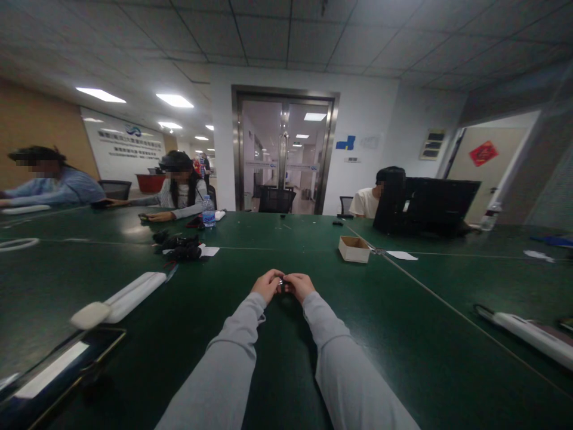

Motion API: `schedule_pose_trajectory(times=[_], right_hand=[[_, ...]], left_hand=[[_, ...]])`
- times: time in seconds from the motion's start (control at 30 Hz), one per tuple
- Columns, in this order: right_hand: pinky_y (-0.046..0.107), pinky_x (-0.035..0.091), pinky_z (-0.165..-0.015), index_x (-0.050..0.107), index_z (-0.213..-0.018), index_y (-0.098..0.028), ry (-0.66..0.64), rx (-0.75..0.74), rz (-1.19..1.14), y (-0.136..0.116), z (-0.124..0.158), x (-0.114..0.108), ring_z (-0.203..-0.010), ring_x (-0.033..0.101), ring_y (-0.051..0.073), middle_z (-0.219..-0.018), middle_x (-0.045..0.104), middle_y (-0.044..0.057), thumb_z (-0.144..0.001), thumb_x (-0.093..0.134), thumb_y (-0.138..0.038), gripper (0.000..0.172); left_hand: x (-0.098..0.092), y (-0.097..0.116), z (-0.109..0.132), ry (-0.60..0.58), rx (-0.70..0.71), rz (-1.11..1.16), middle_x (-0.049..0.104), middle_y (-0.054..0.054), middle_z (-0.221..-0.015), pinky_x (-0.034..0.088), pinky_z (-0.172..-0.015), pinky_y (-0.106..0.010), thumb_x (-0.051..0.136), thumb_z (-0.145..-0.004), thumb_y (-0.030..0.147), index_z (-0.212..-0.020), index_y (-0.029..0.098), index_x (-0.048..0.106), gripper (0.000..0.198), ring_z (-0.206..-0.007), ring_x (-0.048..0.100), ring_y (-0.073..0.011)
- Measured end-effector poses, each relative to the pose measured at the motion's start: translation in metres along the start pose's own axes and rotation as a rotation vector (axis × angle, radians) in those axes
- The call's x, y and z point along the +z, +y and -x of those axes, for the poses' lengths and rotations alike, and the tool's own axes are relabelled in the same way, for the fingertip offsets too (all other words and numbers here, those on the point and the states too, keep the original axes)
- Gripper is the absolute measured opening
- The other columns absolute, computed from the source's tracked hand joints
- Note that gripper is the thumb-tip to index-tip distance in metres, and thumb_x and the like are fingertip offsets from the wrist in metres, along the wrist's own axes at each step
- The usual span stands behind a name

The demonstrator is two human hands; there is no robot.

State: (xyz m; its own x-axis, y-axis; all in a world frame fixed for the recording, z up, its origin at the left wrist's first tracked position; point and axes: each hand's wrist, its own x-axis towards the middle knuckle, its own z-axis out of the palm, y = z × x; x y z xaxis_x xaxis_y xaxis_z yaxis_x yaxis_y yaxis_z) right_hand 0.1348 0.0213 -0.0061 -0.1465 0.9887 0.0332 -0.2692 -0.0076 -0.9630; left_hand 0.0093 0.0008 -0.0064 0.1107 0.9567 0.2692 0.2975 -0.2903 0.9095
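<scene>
My left hand (267,285) and my right hand (301,286) meet over the green table (250,334), fingertips nearly touching. Between them is a small dark object with a shiny metallic part (281,282); it is too small and too covered by fingers to name. Both hands are closed, with thumbs and fingers pinched around it from either side. Grey sleeves cover both forearms.
An open cardboard box (354,249) stands ahead to the right. Left are black gear (179,243), a water bottle (208,212), a long white case (134,295) and a phone (67,370). A monitor (441,204) stands at right. Several people sit around the table.
</scene>
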Motion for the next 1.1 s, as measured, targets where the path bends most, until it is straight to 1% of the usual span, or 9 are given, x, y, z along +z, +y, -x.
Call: schedule_pose_trajectory(times=[0.07,0.17,0.23,0.47,0.67,0.77,0.93,1.1], right_hand=[[0.018,0.04,-0.037,0.057,-0.048,-0.011,0.005,0.0,0.005,-0.0005,0.0004,0.0,-0.036,0.046,0.006,-0.042,0.053,0.0,-0.05,0.062,-0.016,0.007],[0.018,0.04,-0.037,0.056,-0.049,-0.011,0.008,0.012,-0.013,-0.0015,0.0011,0.0006,-0.036,0.046,0.006,-0.041,0.052,-0.001,-0.051,0.062,-0.015,0.007],[0.018,0.041,-0.036,0.056,-0.049,-0.011,0.012,0.019,-0.025,-0.0019,0.0012,0.001,-0.036,0.046,0.006,-0.041,0.052,-0.001,-0.052,0.061,-0.014,0.007],[0.018,0.041,-0.036,0.056,-0.05,-0.011,0.008,0.027,-0.024,-0.0009,0.0,0.0007,-0.036,0.047,0.007,-0.041,0.052,0.0,-0.054,0.06,-0.012,0.006],[0.017,0.041,-0.035,0.056,-0.049,-0.011,-0.015,0.021,-0.025,-0.0002,-0.001,0.0003,-0.035,0.047,0.007,-0.041,0.052,0.0,-0.053,0.06,-0.013,0.006],[0.017,0.04,-0.035,0.057,-0.049,-0.01,-0.014,0.02,-0.035,-0.0002,-0.0015,0.0002,-0.035,0.047,0.007,-0.041,0.052,0.0,-0.053,0.06,-0.013,0.005],[0.017,0.041,-0.035,0.057,-0.05,-0.01,0.019,0.034,-0.029,-0.0012,-0.0009,0.0012,-0.035,0.047,0.007,-0.041,0.053,0.0,-0.053,0.059,-0.012,0.004],[0.016,0.04,-0.034,0.056,-0.05,-0.01,0.001,0.03,-0.032,-0.002,0.0004,0.0022,-0.035,0.047,0.007,-0.041,0.054,0.001,-0.053,0.058,-0.011,0.004]], left_hand=[[0.0002,-0.0016,-0.0006,0.006,0.01,-0.01,0.052,0.002,-0.054,0.04,-0.051,-0.02,0.04,-0.07,0.02,-0.088,0.017,0.055,0.024,-0.051,0.048,-0.0089],[-0.0001,-0.0045,-0.0017,0.058,0.063,-0.065,0.053,0.002,-0.063,0.04,-0.056,-0.02,0.048,-0.065,0.019,-0.089,0.019,0.056,0.025,-0.055,0.049,-0.008],[-0.0002,-0.0059,-0.0023,0.075,0.082,-0.088,0.054,0.002,-0.067,0.041,-0.057,-0.02,0.05,-0.064,0.018,-0.089,0.019,0.057,0.026,-0.056,0.049,-0.0074],[0.0008,-0.0051,-0.0024,0.008,0.03,0.001,0.054,0.002,-0.057,0.04,-0.051,-0.02,0.044,-0.069,0.022,-0.087,0.017,0.055,0.022,-0.052,0.05,-0.0091],[0.0018,-0.0026,-0.002,0.009,0.009,0.01,0.053,0.002,-0.052,0.039,-0.047,-0.02,0.039,-0.071,0.021,-0.085,0.017,0.055,0.022,-0.048,0.049,-0.0088],[0.0013,-0.0032,-0.0019,0.006,0.021,0.014,0.053,0.002,-0.054,0.04,-0.048,-0.02,0.038,-0.071,0.022,-0.086,0.018,0.055,0.022,-0.049,0.049,-0.0089],[-0.0002,-0.0056,-0.0023,0.06,0.078,-0.04,0.055,0.002,-0.067,0.042,-0.053,-0.019,0.049,-0.065,0.02,-0.09,0.019,0.055,0.026,-0.053,0.049,-0.0074],[0.0,-0.0048,-0.0022,0.02,0.025,0.003,0.053,0.002,-0.057,0.04,-0.048,-0.02,0.04,-0.071,0.023,-0.09,0.018,0.055,0.025,-0.048,0.047,-0.0085]])
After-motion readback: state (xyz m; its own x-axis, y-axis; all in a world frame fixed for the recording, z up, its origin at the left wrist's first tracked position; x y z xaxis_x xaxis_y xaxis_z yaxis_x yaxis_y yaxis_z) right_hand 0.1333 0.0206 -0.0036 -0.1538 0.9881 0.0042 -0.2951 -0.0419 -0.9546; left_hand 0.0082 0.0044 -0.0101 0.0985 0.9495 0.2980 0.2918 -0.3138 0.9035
